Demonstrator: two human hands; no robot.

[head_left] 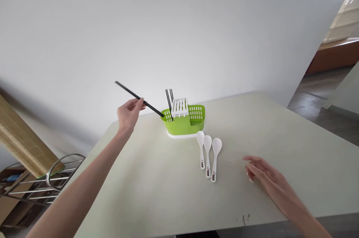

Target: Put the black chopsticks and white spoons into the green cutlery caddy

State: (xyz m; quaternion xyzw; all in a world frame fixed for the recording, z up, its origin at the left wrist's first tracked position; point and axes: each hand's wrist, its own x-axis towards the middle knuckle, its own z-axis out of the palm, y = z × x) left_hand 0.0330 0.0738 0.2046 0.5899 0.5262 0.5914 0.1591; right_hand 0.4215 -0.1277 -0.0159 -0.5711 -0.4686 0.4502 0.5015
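A: In the left hand (129, 113), what do you see?

B: A black chopstick (139, 99). The fingers are closed on its middle part. It is tilted: the far end goes up and away to the left of the hand, and the near end points down at the left edge of the green holder (185, 124). I cannot tell if the tip touches the holder or is only just beside it.

A: What is inside the holder?

B: Other black chopsticks (169, 99) stand upright in its left part, next to a white grid insert (180, 106). The holder is to the right of the left hand, on the table (157, 178).

A: And the right hand (262, 172)?

B: It is open, with the fingers loose and spread a little, and it holds nothing. It rests low over the table. Three white spoons (208, 154) lie side by side just to the left of this hand, not touching it, between it and the holder.

A: What is further out?

B: Beyond the left arm, below the table edge, there is a metal rack (47, 180) and a bamboo mat (19, 139).
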